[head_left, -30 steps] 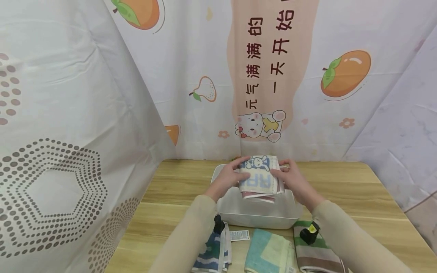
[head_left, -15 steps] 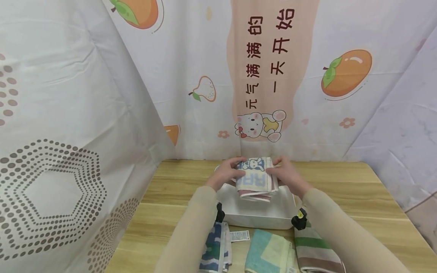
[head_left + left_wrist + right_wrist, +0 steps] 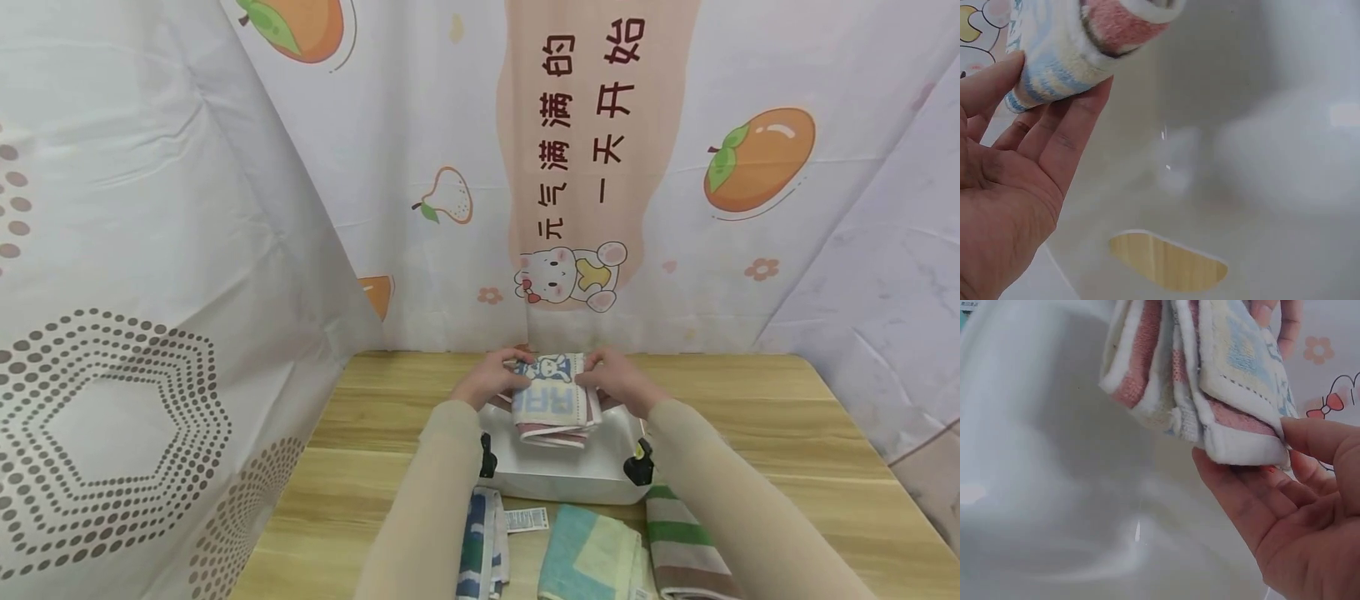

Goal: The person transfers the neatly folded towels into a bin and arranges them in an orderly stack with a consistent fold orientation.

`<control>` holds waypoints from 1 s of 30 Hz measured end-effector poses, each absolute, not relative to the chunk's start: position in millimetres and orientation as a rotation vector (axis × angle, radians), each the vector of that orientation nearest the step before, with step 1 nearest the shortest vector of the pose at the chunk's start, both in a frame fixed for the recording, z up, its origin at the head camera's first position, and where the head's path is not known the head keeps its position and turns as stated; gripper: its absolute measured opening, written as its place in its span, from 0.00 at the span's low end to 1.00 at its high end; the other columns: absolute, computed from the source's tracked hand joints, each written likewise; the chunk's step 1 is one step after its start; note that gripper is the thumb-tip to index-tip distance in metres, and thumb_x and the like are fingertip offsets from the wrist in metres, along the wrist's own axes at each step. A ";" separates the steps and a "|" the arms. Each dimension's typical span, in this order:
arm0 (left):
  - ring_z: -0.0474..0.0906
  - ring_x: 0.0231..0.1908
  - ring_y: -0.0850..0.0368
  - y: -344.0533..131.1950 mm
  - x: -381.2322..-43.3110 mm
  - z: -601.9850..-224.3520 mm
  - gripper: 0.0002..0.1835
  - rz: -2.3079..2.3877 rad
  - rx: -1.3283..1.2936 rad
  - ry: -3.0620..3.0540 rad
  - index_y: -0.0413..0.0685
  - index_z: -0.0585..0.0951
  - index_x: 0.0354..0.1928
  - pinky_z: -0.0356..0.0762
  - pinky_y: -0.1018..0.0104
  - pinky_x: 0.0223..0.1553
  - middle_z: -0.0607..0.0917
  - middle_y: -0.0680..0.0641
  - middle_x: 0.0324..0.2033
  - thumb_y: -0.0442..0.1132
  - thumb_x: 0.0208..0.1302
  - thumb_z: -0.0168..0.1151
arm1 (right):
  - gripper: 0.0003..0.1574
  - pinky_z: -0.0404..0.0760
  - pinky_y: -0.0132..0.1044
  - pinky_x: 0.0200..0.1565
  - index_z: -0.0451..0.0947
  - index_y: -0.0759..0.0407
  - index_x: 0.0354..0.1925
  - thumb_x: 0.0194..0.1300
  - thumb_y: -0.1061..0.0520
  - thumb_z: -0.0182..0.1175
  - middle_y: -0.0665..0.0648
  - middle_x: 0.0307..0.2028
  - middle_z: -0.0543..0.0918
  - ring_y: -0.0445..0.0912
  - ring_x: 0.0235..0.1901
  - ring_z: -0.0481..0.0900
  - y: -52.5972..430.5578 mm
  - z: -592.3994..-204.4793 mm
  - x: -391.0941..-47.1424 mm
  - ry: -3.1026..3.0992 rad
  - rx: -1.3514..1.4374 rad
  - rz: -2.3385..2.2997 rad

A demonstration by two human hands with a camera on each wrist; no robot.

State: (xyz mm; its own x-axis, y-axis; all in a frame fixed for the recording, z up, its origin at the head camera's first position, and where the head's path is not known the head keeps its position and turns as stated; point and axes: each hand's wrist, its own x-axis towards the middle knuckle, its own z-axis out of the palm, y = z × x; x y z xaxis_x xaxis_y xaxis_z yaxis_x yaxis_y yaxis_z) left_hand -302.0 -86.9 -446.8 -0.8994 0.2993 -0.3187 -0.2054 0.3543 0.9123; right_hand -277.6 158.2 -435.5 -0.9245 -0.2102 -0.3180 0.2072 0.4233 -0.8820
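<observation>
Both hands hold a folded towel (image 3: pixel 550 402), cream with blue lettering and a bunny picture, over a white plastic bin (image 3: pixel 566 490). My left hand (image 3: pixel 489 379) grips its left edge, thumb on the front and fingers beneath, as the left wrist view shows on the towel (image 3: pixel 1063 56). At the opposite edge my right hand (image 3: pixel 618 383) pinches the towel's layers between thumb and fingers. Pink and white folds of the towel (image 3: pixel 1191 381) show in the right wrist view. Below it lies the bin's bare inner surface (image 3: pixel 1041 487), with an oval handle hole (image 3: pixel 1169 261) in the left wrist view.
In front of the bin lie a blue-and-white patterned towel (image 3: pixel 480 550), a teal-and-yellow towel (image 3: pixel 588 554) and a striped green, white and brown towel (image 3: pixel 686 542). A white label (image 3: pixel 527 519) lies among them on the wooden table (image 3: pixel 765 433). A printed curtain (image 3: pixel 450 275) hangs behind.
Both hands have carried the folded towel a little to the left and slightly lower over the bin. Their hold on it stays the same.
</observation>
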 end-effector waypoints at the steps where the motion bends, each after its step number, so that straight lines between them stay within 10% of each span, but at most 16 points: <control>1: 0.85 0.36 0.46 -86.9 -301.6 -447.3 0.22 1.560 0.072 2.189 0.55 0.80 0.59 0.88 0.53 0.33 0.83 0.40 0.48 0.33 0.64 0.69 | 0.13 0.86 0.42 0.34 0.67 0.66 0.49 0.74 0.60 0.59 0.65 0.43 0.83 0.50 0.32 0.85 158.1 -436.0 -278.2 2.296 -0.012 -1.503; 30: 0.83 0.38 0.46 -78.3 -297.4 -461.2 0.19 1.385 0.022 2.219 0.52 0.82 0.59 0.87 0.51 0.36 0.82 0.43 0.48 0.30 0.68 0.63 | 0.07 0.87 0.42 0.36 0.73 0.63 0.39 0.71 0.61 0.62 0.59 0.35 0.84 0.47 0.30 0.83 163.3 -465.4 -283.6 2.285 0.047 -1.373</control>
State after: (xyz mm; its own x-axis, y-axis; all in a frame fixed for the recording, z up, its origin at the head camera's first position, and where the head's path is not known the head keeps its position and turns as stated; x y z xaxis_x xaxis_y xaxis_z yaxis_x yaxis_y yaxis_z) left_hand -297.4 -78.3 -461.2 -0.8646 0.2791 -0.4178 -0.2527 0.4771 0.8418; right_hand -283.6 163.3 -465.4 -0.8884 -0.2074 -0.4096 0.2643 0.4985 -0.8256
